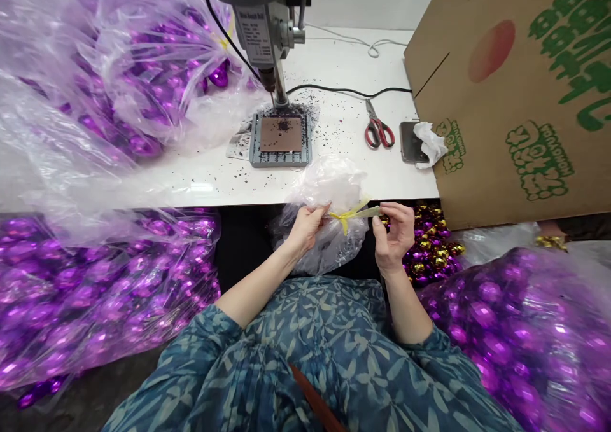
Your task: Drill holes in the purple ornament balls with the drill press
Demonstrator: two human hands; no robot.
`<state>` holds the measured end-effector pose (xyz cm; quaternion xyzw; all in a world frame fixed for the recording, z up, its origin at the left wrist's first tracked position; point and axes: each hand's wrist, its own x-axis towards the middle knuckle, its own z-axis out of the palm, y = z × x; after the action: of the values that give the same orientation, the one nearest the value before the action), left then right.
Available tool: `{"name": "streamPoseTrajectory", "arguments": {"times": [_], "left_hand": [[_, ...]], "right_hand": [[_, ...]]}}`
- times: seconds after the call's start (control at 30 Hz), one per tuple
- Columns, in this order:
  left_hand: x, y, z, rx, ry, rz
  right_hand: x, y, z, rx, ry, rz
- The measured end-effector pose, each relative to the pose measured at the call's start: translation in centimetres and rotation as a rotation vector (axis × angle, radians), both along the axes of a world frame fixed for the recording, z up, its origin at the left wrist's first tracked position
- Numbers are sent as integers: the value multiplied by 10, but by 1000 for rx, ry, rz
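A clear plastic bag point(329, 181) hangs over the front edge of the white table, its gathered neck tied with a yellow ribbon point(344, 217). My left hand point(308, 228) is closed on the gathered plastic just left of the knot. On the other side, my right hand point(395, 233) pinches the ribbon's free end between thumb and fingers, with the strip stretched towards the right. Below the knot, crumpled plastic bulges down over my lap.
A bench drill point(260, 34) stands behind, dark shavings around its base. Red-handled scissors point(379, 133), a phone point(409, 142) and a cardboard box point(506, 101) are at right. Bags of purple balls point(105, 285) flank me; purple and gold beads point(429, 241) lie right.
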<state>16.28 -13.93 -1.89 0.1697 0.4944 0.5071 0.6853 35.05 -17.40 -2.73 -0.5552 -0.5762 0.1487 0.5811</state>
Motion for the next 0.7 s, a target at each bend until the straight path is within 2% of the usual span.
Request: {"name": "streamPoseTrajectory", "arguments": {"times": [0.1,0.23,0.4,0.6,0.7], "left_hand": [[4,-5,1,41,54,10],[11,-11,3,93,116,59],[16,-11,7,87,117,92],[18,-11,8,92,94,127],[19,-12,7,105,86,102]], "right_hand": [[2,1,4,-35,-16,-7],[-2,3,2,-104,-75,64],[-3,-7,-1,-25,-176,78],[12,-18,-5,105,-272,-79],[12,-24,-9,119,-343,-32]]}}
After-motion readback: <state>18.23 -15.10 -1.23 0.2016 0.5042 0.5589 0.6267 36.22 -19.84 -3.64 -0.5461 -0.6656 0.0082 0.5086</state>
